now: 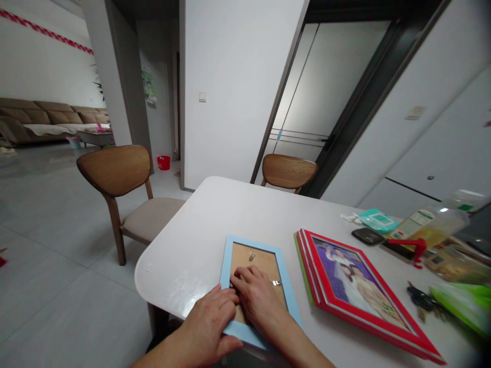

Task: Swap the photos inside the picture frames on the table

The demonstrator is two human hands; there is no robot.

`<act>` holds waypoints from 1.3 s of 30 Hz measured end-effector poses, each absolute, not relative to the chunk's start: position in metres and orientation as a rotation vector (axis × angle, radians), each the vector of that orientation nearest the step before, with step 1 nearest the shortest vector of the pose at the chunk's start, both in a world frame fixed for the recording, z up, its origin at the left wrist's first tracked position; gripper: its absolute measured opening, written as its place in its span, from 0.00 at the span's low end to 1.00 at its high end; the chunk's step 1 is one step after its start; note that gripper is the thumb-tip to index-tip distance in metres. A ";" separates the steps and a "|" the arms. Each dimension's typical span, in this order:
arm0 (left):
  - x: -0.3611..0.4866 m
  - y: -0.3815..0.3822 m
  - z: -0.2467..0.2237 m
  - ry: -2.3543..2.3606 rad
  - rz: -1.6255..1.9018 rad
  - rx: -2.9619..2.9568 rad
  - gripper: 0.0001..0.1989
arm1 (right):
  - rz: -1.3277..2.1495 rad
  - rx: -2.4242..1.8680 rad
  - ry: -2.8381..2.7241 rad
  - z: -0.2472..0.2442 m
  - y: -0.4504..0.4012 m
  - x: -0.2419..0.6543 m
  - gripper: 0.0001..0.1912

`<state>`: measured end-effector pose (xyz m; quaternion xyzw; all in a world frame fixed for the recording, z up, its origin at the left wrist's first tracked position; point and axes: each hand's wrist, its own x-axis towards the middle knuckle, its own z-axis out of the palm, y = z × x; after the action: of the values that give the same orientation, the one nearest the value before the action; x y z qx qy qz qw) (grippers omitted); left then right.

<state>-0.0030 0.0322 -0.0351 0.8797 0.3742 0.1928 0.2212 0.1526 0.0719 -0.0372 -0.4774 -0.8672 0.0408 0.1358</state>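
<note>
A light blue picture frame [227, 255] lies face down on the white table [172, 255], its brown backing board [264, 258] upward. A small metal hanger [252, 257] sits near the top of the board, and a metal clip [276, 282] shows at its right edge. My left hand [210, 319] grips the frame's left side, thumb by the lower left corner. Over the board lies my right hand [257, 296], fingers bent and pressed together at the left inner edge, against the left fingertips. What lies beneath those fingertips is mostly hidden.
Red picture frames [318, 291] are stacked to the right, the top one showing a wedding photo. Beyond them are a phone [368, 236], a wipes pack [378, 221], a bottle [429, 225], keys [424, 299] and a green bag [466, 304]. Wooden chairs [118, 171] stand around the table.
</note>
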 end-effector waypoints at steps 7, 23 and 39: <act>-0.002 0.031 -0.036 1.027 0.600 2.389 0.16 | 0.177 -1.348 -2.514 -0.032 0.068 0.158 0.08; -0.004 0.032 -0.040 1.019 0.647 2.361 0.15 | 0.238 -1.435 -2.325 -0.038 0.073 0.145 0.10; -0.007 0.033 -0.038 1.010 0.666 2.340 0.12 | 0.535 -1.137 -2.467 -0.024 0.025 0.192 0.10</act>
<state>-0.0074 0.0329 -0.0378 0.8598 0.3712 0.2446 0.2511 0.1922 0.0249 -0.0238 -0.4036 -0.8756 0.1900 0.1854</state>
